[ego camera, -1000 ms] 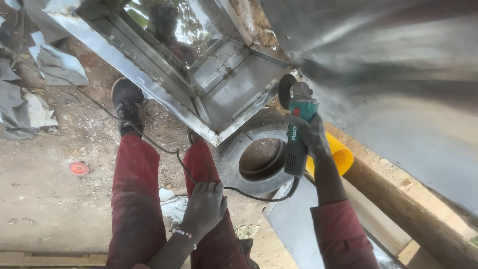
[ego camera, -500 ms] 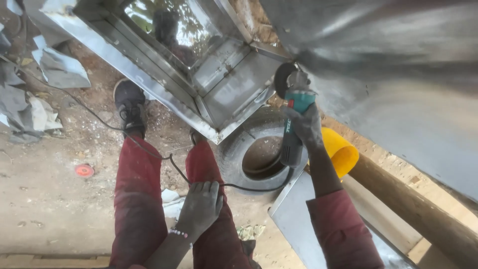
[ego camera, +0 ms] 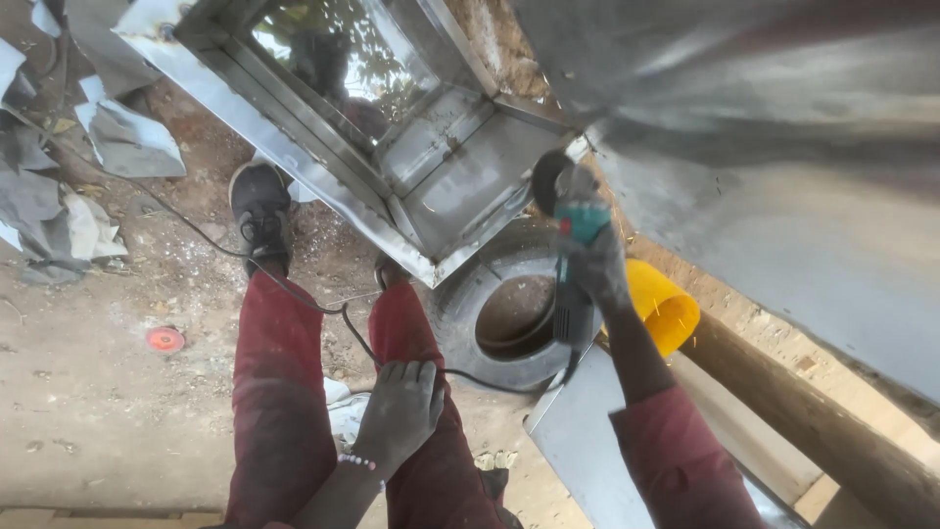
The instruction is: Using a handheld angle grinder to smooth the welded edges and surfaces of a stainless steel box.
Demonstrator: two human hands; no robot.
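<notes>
Teal-and-black angle grinder [ego camera: 573, 264]. Bright yellow bucket [ego camera: 661, 309]. Dark red trousers [ego camera: 284, 392] and sleeve [ego camera: 681, 460]. Black tyre [ego camera: 504, 313]. Shiny grey sheet-metal frame [ego camera: 392, 157]. Small red disc [ego camera: 164, 340] on brown dirt ground [ego camera: 88, 411]. Pink bead bracelet [ego camera: 354, 460].

I see around me no package, no label, no sign and no screen, only bare metal sheets, dirt ground and my own work things, from twelve o'clock to six o'clock.
</notes>
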